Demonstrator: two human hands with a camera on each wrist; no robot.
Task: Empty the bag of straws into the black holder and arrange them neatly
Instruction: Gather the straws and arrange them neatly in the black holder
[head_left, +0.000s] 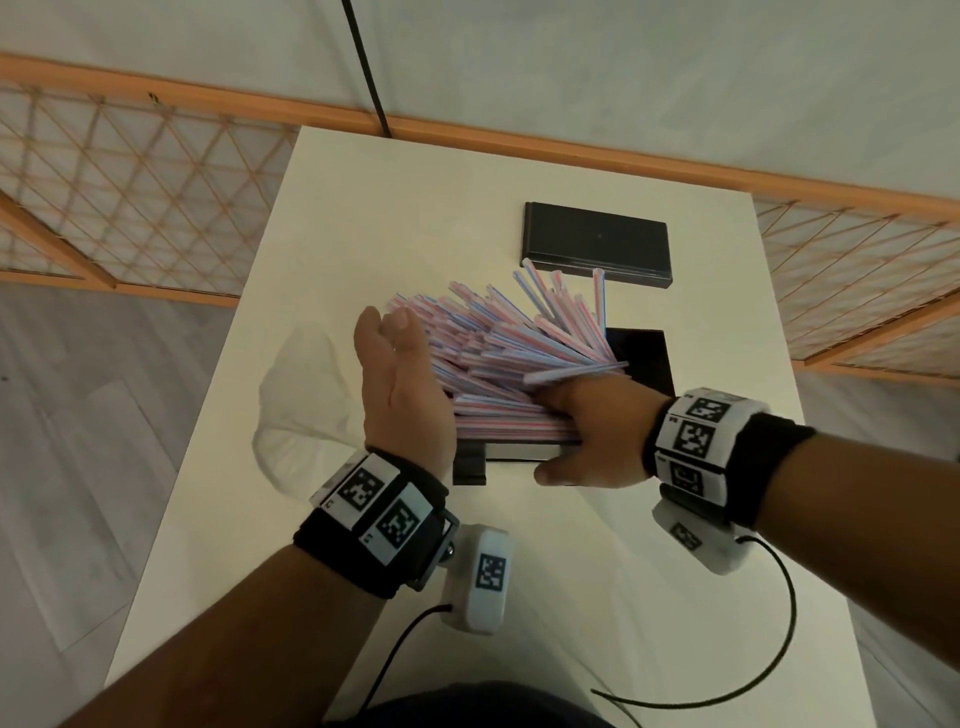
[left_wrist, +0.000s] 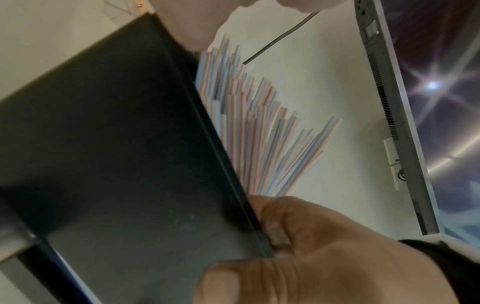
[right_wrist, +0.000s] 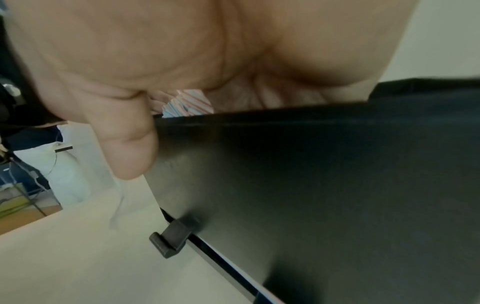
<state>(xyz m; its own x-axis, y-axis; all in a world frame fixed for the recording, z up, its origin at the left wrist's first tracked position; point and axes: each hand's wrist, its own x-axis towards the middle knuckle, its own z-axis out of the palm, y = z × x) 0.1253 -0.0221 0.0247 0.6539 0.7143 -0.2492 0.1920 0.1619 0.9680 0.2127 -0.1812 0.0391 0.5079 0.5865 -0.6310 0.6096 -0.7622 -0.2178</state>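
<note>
Nearest to me, both wrists are wearing marker bands with cables trailing off. My left hand (head_left: 402, 384) is standing edge-up against the left ends of the straws (head_left: 509, 353), its fingers straight and together, pressing rather than gripping. My right hand (head_left: 597, 431) is reaching in at the right end of the pile, thumb outside the front wall of the black holder (head_left: 644, 358); whether its fingers are curling round the straws I cannot tell, since the pile is covering them.

Most straws are lying sideways across the holder, bunched at the near edge and fanning up and out toward the far left. The emptied bag (head_left: 306, 400) is lying crumpled on the surface (head_left: 571, 597) just left of my left hand. A flat black lid (head_left: 597, 244) is sitting farther back.

My worry: the fan is loose and riding above the rim, so a hard or uneven squeeze could flick light straws over the wall onto the surface. Pushing from one side only might also slide the holder.

How deep the holder is, and how many straws are actually seated inside, is hidden under the pile and my hands. Both wrist views are mostly filled by dark holder wall and blurred skin.
</note>
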